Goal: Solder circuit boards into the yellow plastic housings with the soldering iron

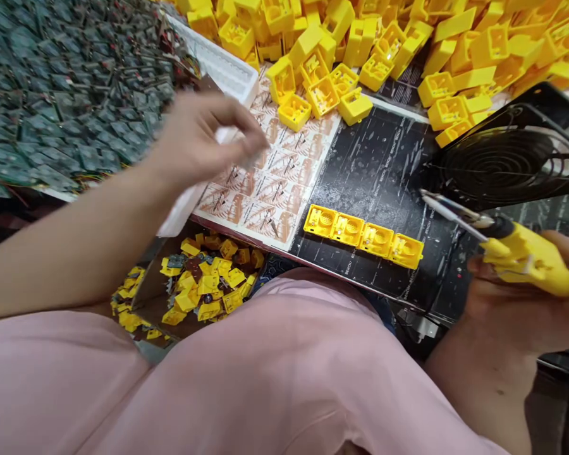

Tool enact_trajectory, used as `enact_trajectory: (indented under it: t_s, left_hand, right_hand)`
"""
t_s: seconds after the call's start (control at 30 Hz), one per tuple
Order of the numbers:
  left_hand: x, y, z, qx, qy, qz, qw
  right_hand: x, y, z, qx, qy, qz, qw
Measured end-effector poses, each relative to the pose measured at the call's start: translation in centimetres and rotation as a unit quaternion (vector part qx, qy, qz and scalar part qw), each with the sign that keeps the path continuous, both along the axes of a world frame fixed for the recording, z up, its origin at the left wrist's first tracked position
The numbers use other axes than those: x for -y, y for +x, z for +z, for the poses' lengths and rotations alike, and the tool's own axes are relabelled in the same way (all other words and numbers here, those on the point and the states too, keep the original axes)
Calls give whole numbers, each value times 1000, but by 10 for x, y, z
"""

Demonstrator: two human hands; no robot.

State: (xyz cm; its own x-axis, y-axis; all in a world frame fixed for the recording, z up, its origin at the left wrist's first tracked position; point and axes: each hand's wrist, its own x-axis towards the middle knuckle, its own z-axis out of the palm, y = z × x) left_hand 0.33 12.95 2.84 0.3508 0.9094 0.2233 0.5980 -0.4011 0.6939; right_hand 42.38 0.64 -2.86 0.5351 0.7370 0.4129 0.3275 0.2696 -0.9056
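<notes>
My right hand is closed around a yellow soldering tool, whose metal tip points up and left. My left hand hangs over the patterned sheet, thumb and forefinger brought together; anything between them is too blurred to make out. Four yellow housings lie in a joined row on the black mat, open sides up, between my hands.
Green circuit boards are heaped at the left beside a white foam tray. Many yellow housings are piled at the back. A black fan stands at the right. Below the table edge, a cardboard box holds yellow pieces.
</notes>
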Motion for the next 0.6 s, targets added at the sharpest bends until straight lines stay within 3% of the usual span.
enact_trajectory:
  t_s: [0.07, 0.1, 0.23, 0.4, 0.6]
  left_hand:
    - [22, 25, -16, -86, 29, -86, 992]
    - [32, 35, -24, -120, 47, -115, 985]
    - [56, 55, -46, -161, 42, -127, 978]
    - [59, 57, -42, -134, -40, -88, 986]
    - [54, 61, -38, -159, -71, -95, 980]
  right_hand:
    - [1, -15, 1, 25, 60, -82, 995]
    - [3, -23, 3, 36, 71, -87, 993]
    - [14, -41, 12, 97, 66, 20, 993]
    - [22, -40, 17, 138, 17, 145, 979]
    - [18, -40, 20, 228, 2, 289, 930]
